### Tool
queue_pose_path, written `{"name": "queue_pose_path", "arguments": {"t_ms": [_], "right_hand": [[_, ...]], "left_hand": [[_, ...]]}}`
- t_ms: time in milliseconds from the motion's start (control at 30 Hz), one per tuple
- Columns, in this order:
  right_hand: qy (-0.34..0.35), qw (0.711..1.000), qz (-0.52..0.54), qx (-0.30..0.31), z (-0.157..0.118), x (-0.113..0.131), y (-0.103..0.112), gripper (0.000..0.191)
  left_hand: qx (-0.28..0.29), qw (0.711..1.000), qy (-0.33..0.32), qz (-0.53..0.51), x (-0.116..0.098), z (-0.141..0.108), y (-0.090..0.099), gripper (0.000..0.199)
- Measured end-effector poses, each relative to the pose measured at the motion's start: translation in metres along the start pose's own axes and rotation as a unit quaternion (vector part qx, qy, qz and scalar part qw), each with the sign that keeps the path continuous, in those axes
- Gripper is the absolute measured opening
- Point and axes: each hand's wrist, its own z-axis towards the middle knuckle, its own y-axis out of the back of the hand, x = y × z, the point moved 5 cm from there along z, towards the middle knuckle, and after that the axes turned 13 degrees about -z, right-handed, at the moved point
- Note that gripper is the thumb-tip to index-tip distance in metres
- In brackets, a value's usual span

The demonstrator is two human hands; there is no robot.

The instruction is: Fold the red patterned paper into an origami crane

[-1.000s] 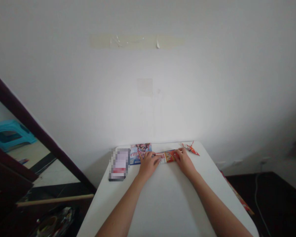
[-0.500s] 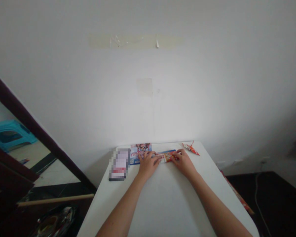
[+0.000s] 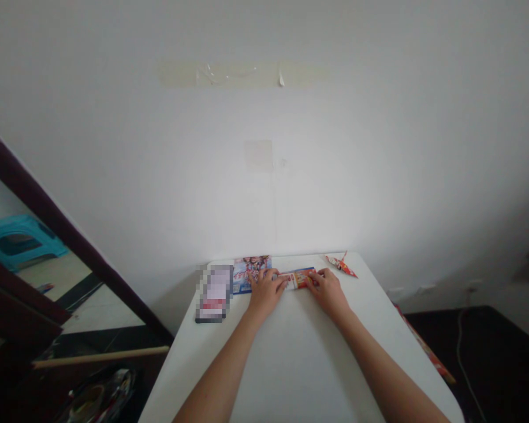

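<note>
A colourful printed paper, folded into a narrow strip with a blue far edge, lies on the white table near the wall. My left hand grips its left end, the thumb along the strip and the other fingers bent over the paper. At the right end, my right hand pinches the strip between thumb and fingers. Just left of my left hand lies a flat blue printed sheet, partly covered by that hand. Whether it joins the strip I cannot tell.
A pixelated phone-like device lies at the table's left edge. An orange folded-paper figure sits at the back right corner. Behind the table stands a white wall. A blue plastic stool shows at the far left, beyond a dark frame.
The near layer of the strip has moved slightly toward the wall, so less of the blue far edge shows. Both hands stay in nearly the same place.
</note>
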Motion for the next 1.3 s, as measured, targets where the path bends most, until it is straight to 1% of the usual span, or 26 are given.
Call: {"name": "queue_pose_path", "arguments": {"t_ms": [200,533,1067,1300], "right_hand": [[-0.004,1.000,-0.012,-0.013,-0.0020,0.0013,0.0015,0.034],[-0.005,1.000,-0.010,-0.015,-0.0017,0.0009,0.0025,0.035],[-0.035,0.999,-0.025,0.000,-0.0020,0.0045,0.0036,0.035],[-0.042,0.999,-0.030,0.013,-0.0023,0.0049,0.0045,0.035]], "left_hand": [[0.000,1.000,0.001,-0.007,0.0003,0.0007,-0.0010,0.029],[-0.013,1.000,-0.001,-0.015,0.0010,-0.0004,-0.0012,0.028],[-0.015,1.000,0.004,0.003,-0.0015,0.0002,0.0014,0.029],[-0.006,1.000,0.009,0.007,-0.0035,0.0004,0.0021,0.030]]}}
